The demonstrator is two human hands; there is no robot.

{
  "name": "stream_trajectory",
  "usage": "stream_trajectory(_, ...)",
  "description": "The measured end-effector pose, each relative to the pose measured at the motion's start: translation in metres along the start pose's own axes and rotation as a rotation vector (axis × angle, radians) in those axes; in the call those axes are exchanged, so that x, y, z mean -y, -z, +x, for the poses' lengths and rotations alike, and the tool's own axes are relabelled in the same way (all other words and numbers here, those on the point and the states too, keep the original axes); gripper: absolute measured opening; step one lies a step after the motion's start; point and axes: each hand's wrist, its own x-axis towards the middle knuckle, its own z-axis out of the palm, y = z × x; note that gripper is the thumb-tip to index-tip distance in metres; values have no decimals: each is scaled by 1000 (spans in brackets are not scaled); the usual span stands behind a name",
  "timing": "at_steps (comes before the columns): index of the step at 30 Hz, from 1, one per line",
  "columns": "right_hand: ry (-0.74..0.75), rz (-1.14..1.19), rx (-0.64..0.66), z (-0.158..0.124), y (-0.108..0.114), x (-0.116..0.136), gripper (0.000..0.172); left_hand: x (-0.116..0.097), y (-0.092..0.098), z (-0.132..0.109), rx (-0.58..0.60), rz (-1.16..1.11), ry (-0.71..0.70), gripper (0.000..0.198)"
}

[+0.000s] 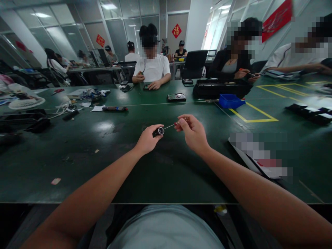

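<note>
My left hand (148, 140) is closed around a small black cylinder (158, 131) with a silver ring at its end, facing me. It looks like a small flashlight or lens, but its exact kind is unclear. In my right hand (193, 133), the fingers pinch a thin screwdriver (169, 126) with a red part near the grip. Its metal shaft points left, and the tip is at or close to the ringed end; whether they touch cannot be made out. Both hands are above the green table (166, 166), and my right fingers hide most of the handle.
Beyond my hands lies a hard drive (176, 97), with a blue bin (230, 101) and a long black casing (223, 88) to its right. A dark pen-like tool (115, 108) and loose parts lie left. A covered folder (249, 155) sits right. Co-workers sit across the table.
</note>
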Motion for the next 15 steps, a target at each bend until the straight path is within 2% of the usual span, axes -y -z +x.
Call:
stream_trajectory(11, 4, -16, 36, 0, -2, -6, 20, 3, 1, 1, -2, -35, 13, 42)
stream_trajectory(15, -8, -123, 9, 0, 0, -1, 21, 5, 0, 0, 3, -39, -2, 43)
